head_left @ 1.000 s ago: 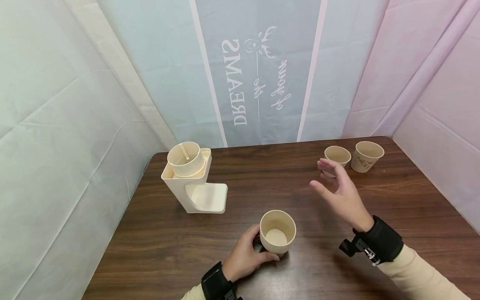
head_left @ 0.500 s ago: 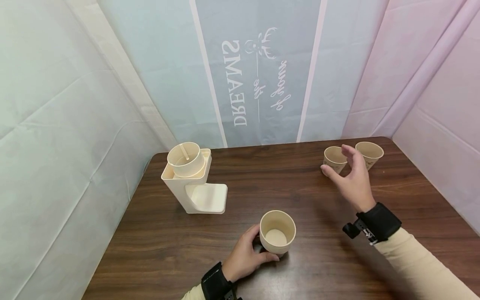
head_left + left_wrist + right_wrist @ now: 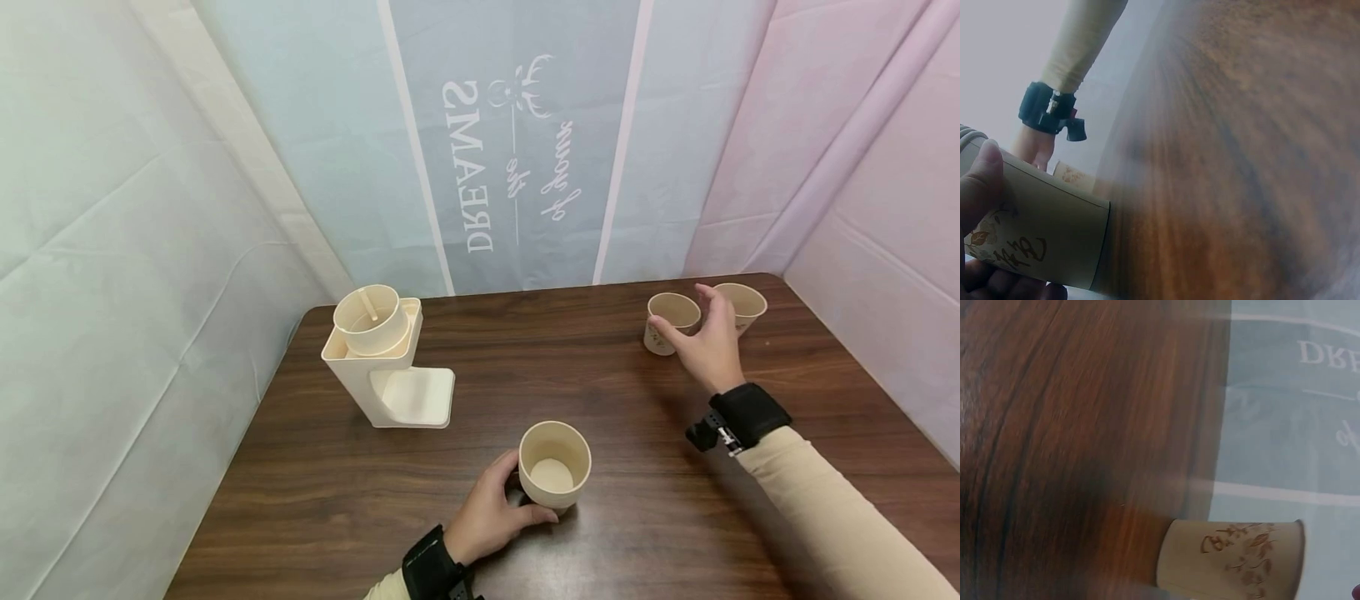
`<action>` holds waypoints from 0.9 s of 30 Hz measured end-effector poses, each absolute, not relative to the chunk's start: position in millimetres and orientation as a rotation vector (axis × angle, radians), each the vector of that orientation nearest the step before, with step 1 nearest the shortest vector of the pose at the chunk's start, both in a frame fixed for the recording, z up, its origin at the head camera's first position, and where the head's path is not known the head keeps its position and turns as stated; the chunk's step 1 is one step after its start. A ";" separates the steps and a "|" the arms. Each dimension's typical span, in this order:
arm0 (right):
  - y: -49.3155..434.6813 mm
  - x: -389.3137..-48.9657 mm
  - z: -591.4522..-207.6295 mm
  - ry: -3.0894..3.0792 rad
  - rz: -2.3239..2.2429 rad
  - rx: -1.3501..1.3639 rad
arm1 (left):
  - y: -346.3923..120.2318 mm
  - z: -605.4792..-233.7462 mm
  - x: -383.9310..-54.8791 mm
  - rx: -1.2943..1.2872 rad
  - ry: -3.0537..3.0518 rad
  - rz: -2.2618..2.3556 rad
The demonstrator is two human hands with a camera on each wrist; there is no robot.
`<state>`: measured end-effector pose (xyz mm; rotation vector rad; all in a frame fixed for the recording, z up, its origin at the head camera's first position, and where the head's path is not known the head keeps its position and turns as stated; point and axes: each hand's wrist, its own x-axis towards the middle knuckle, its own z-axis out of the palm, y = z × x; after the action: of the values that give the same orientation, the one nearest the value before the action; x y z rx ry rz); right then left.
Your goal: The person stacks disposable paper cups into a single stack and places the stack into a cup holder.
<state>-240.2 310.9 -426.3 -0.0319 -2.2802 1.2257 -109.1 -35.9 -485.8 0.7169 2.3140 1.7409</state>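
Observation:
My left hand [image 3: 487, 517] holds a beige paper cup [image 3: 553, 473] upright at the front middle of the table, thumb on the near side. In the left wrist view this cup [image 3: 1041, 219] bears a brown leaf print and lettering, and ridged lines show at its rim. At the back right my right hand [image 3: 712, 346] reaches with spread thumb and fingers beside a printed paper cup [image 3: 660, 340]. The thumb overlaps that cup in the head view; contact cannot be told. The right wrist view shows the cup [image 3: 1232, 559] standing on the table, with a fingertip at the right edge.
Another paper cup [image 3: 746, 304] stands just behind the right hand, partly hidden. On the left stands a cream-coloured holder [image 3: 367, 383] with a flat foot, a round cup-like part [image 3: 372, 321] in its top. Fabric walls enclose the wooden table [image 3: 337, 500] at back and sides.
My right hand has moved right and away from me, from in front of the left back cup to between the two back cups. The left hand and its cup have stayed put.

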 end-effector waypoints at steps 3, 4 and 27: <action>313.1 -247.6 -431.8 -2.310 1.184 -0.050 | -36.2 -486.2 -109.4 0.723 2.310 1.748; 313.7 -249.7 -433.1 -2.319 1.170 -0.055 | -36.2 -486.3 -109.3 0.724 2.309 1.749; 312.5 -260.6 -450.8 -2.374 1.245 -0.199 | -36.2 -486.9 -109.2 0.736 2.304 1.759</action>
<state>-260.6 312.5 -450.8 -0.1987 -2.3742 1.2454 -109.2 -36.2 -486.9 0.7357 2.3042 1.7591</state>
